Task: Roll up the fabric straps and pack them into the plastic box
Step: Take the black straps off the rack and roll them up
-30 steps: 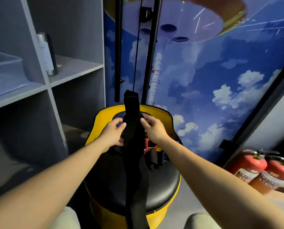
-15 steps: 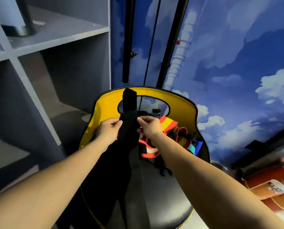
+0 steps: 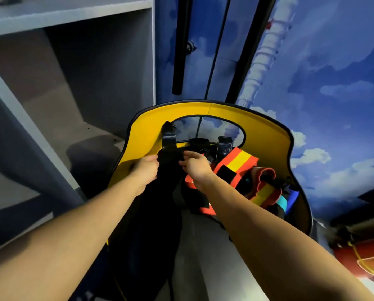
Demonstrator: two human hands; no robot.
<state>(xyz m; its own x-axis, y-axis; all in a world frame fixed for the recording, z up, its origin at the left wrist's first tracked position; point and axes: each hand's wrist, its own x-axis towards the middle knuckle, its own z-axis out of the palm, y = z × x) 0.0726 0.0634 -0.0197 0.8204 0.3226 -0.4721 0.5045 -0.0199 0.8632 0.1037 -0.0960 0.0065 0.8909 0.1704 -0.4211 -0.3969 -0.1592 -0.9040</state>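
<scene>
Since half a second ago both hands sit lower against the yellow chair back (image 3: 138, 135), left hand (image 3: 145, 170) and right hand (image 3: 195, 168) each pinching the black fabric strap (image 3: 169, 156) hanging down over the seat beside orange-yellow straps (image 3: 238, 164).

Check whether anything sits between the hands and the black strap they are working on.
Nothing does: the left hand and right hand already pinch the black strap at its edges. The orange-and-yellow straps lie off to the right.
</scene>
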